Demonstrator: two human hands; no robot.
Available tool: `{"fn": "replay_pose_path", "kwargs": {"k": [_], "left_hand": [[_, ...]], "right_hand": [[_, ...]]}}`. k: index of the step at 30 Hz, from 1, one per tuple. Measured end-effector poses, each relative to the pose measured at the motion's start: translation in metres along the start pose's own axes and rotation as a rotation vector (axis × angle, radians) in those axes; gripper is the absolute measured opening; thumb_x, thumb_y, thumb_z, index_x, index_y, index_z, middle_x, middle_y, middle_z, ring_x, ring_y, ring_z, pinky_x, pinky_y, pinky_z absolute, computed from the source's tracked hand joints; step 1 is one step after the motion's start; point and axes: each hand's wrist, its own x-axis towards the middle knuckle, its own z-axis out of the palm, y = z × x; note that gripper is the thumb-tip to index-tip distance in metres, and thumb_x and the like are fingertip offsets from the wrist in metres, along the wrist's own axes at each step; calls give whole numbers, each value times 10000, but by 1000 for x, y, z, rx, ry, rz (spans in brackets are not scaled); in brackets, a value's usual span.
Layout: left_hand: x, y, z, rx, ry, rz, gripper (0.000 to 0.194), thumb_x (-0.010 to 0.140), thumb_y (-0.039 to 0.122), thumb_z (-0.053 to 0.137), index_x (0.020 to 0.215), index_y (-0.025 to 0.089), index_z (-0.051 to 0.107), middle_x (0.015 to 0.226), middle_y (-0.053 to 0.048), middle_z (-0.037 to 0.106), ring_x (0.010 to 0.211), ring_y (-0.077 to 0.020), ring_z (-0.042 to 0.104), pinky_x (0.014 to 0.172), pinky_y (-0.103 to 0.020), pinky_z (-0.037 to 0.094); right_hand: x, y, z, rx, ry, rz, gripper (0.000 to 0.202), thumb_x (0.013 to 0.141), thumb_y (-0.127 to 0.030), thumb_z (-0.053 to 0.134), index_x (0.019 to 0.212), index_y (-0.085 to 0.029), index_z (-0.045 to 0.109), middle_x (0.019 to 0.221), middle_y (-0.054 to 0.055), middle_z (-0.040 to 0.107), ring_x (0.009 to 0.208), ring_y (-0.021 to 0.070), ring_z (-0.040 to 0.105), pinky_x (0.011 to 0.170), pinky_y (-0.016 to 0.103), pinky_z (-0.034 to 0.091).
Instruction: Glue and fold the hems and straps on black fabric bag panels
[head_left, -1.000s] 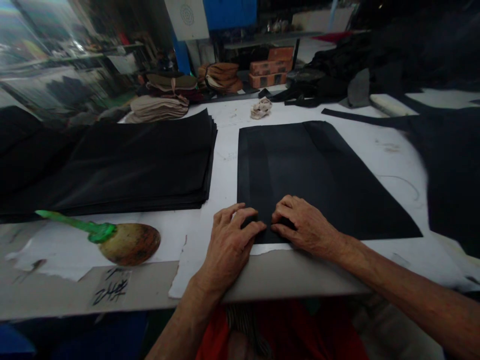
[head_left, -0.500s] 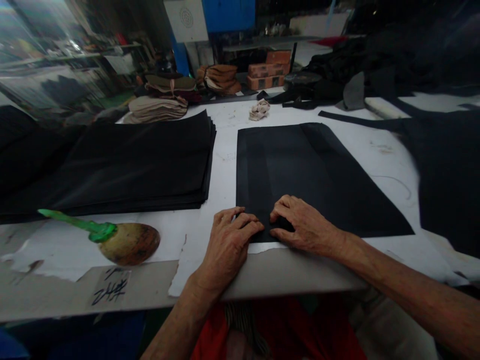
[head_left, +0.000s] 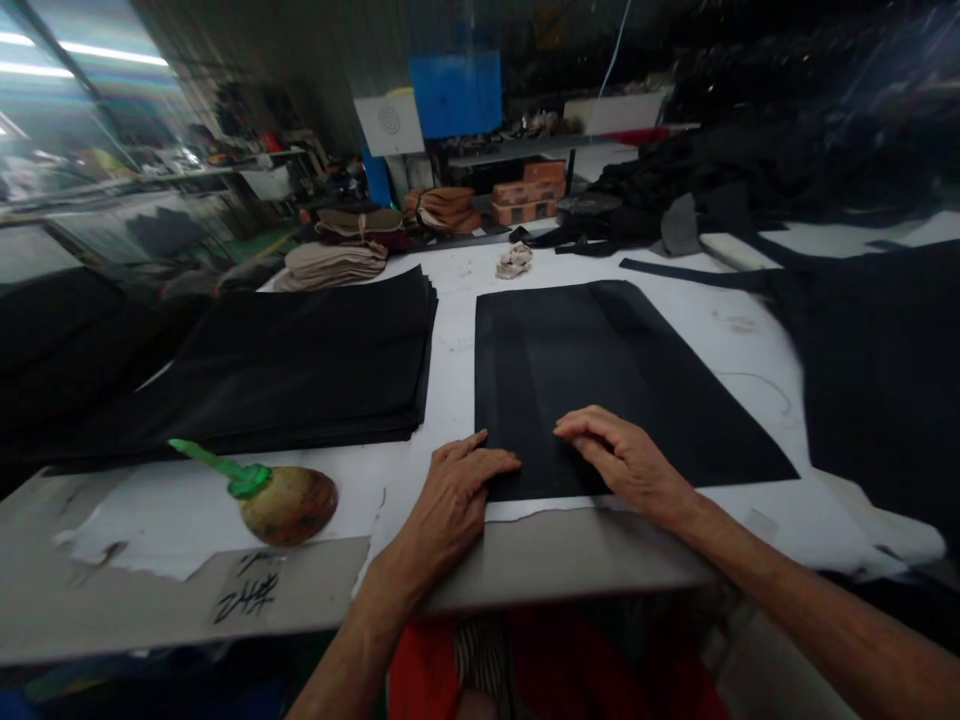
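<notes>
A flat black sheet (head_left: 585, 370) lies on white paper in front of me, a paler band running down its left part. My left hand (head_left: 461, 490) rests on the sheet's near left corner, its fingers apart and nothing held. Over the near middle of the sheet is my right hand (head_left: 626, 460), its fingers bent and pressed together, pointing left. Whether anything is between those fingertips is hidden. To the left is a stack of black sheets (head_left: 322, 365).
A round brown bottle (head_left: 289, 505) with a green spout lies near the front edge at left. Black material (head_left: 885, 370) covers the right side. Farther back are a crumpled beige scrap (head_left: 514, 261), tied brown bundles (head_left: 442, 210) and reddish blocks (head_left: 525, 203).
My right hand has drawn away from my left, and its thumb and fingers have come together. The left hand's fingers have flattened on the corner. The camera view has tilted up.
</notes>
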Motion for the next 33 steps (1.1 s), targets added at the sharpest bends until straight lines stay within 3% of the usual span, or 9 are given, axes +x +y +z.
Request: {"fn": "replay_pose_path", "kwargs": {"k": [6,10,16,21,26,31,33], "left_hand": [[-7,6,0,155,-96,35,512,795,8,392,1220,255,536,1356,-72,464,1308,-251,334,1042,-498,316],[-19,5,1,94,50,21,507,868,57,334,1337,243,387,1430,-84,352,1323,-200,311,1056,-420,349],[-34,23,-6,432,150,174,706,779,-40,379,1395,294,297,1481,-120,214,1378,-311,140,1053,-523,275],[-46,44,-2,592,170,320,694,821,3,448,1408,323,259,1485,-135,191,1385,-324,96,1078,-488,159],[-57,55,4,576,125,438,682,824,29,471,1393,350,275,1486,-89,221,1392,-302,62,1094,-461,78],[-65,61,9,561,62,531,655,835,33,431,1404,315,270,1476,-83,258,1392,-293,70,1105,-457,39],[-67,64,13,557,57,529,663,834,23,431,1408,311,265,1475,-82,267,1392,-291,73,1109,-463,28]], "right_hand": [[-28,-18,7,205,127,205,191,872,-233,461,986,-224,615,978,29,597,832,145,601,758,292,480],[-37,-23,7,243,174,300,200,855,-282,472,962,-205,623,886,26,613,749,143,611,697,282,492],[-43,-48,7,368,167,403,252,835,-379,526,963,-191,634,858,36,646,712,145,607,667,283,499],[-55,-71,17,578,103,405,302,833,-445,539,958,-188,635,786,28,641,708,154,599,640,288,491],[-74,-75,20,556,-22,436,131,812,-312,596,769,-189,614,682,-23,581,630,117,533,590,239,428],[-97,-76,23,580,-81,518,221,840,-351,544,702,-179,561,621,-31,516,583,107,450,561,234,368],[-103,-75,26,658,-26,567,274,836,-407,543,684,-178,540,599,-32,502,568,108,444,559,238,366]]}}
